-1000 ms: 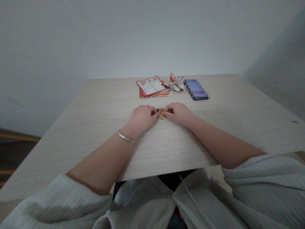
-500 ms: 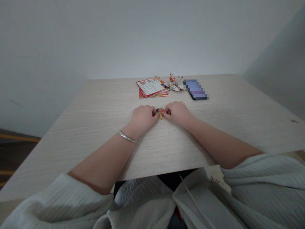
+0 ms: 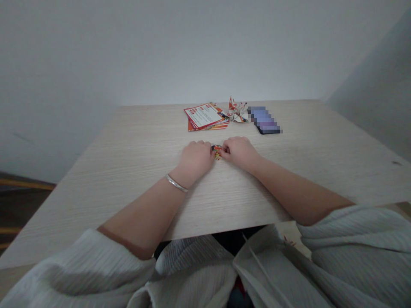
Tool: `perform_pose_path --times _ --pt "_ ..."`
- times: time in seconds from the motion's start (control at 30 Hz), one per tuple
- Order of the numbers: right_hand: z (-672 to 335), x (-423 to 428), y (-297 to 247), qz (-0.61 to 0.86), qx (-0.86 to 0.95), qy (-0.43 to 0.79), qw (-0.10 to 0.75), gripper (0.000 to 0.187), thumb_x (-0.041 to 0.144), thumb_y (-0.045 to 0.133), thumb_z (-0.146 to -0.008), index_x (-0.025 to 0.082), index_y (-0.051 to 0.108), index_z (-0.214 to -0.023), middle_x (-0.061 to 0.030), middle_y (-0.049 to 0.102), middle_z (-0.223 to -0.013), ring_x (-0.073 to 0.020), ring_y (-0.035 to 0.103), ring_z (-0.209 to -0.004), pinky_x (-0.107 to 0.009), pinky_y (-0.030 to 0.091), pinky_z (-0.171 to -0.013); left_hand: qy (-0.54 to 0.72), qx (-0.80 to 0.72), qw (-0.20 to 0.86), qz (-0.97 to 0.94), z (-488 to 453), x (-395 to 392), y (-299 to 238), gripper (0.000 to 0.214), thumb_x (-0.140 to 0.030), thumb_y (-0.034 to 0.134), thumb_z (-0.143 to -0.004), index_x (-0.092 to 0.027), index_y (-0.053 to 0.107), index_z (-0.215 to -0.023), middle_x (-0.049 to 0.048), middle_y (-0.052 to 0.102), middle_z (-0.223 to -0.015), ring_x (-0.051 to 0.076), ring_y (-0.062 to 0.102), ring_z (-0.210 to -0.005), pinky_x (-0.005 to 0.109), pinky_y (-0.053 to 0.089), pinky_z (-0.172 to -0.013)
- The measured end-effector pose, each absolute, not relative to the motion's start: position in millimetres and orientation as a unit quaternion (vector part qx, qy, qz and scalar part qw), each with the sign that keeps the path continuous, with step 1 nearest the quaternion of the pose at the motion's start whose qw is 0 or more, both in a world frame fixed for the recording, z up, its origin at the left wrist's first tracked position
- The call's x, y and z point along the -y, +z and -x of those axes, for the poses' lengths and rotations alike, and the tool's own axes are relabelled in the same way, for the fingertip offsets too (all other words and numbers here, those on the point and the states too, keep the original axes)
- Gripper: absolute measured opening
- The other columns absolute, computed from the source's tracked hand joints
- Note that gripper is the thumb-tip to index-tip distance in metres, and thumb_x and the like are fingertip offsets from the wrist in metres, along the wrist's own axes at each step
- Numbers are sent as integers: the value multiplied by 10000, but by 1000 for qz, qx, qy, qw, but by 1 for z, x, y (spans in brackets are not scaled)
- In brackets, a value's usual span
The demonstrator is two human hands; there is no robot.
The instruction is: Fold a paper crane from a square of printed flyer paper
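- Two sets of fingers meet my view at one small patterned paper (image 3: 218, 155), which lies between them low over the table, with red, yellow, green and dark patches showing.
- I see the left hand (image 3: 197, 157) curled, its fingers clamped on the paper's left side, the tips partly hidden from me.
- I see the right hand (image 3: 240, 151) with thumb and fingertips together on the paper's right edge.
- A silver bracelet (image 3: 176, 183) circles the left wrist; both forearms angle inward from loose pale sleeves (image 3: 93, 269).
- Beyond the hands, I make out a fanned stack of printed sheets (image 3: 205, 116), a folded paper piece (image 3: 237, 113) just right of it, then a phone (image 3: 264, 120) with a blurred screen.
- Beneath everything runs the pale wood-grain table (image 3: 138, 145), its far edge near a plain wall (image 3: 205, 51).
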State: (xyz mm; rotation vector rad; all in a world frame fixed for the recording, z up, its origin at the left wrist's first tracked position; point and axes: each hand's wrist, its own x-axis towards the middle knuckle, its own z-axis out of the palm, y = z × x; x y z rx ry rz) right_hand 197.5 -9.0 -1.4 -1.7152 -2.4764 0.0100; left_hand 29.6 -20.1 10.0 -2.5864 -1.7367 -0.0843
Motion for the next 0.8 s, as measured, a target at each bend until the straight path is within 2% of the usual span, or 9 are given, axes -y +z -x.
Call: perform_pose_path --times 0.17,0.37,0.6,0.8 --pt "-197 12 0 565 822 -14 65 293 357 538 -994 187 755 -896 -108 782 -981 -245 674 -892 -354 347 -742 -64 551 -2 832 -27 17 5 297 -347 490 -1021 -140 685 -1104 142 741 -1058 296 686 -970 372 489 -757" --pt "-206 9 -1 581 808 -39 85 267 316 522 -989 173 737 -920 -121 770 -1001 -258 661 -923 -366 361 -776 -87 464 51 880 -23 18 5 277 -256 473 -1030 -171 706 -1152 122 729 -1140 291 660 -1078 411 485 -887" --pt "-212 3 -5 580 804 3 130 184 294 580 -963 175 711 -914 -97 753 -942 -230 624 -878 -331 381 -728 -39 419 95 902 -25 33 12 318 -227 451 -1035 -157 716 -1196 128 739 -1160 316 671 -1046 473 466 -909" --pt "-216 9 -1 518 845 13 132 221 193 531 -978 172 729 -1074 -97 740 -1063 -216 629 -998 -312 420 -858 -17 412 88 907 -25 31 12 360 -214 427 -1039 -131 681 -1279 144 702 -1224 316 633 -1097 445 487 -912"
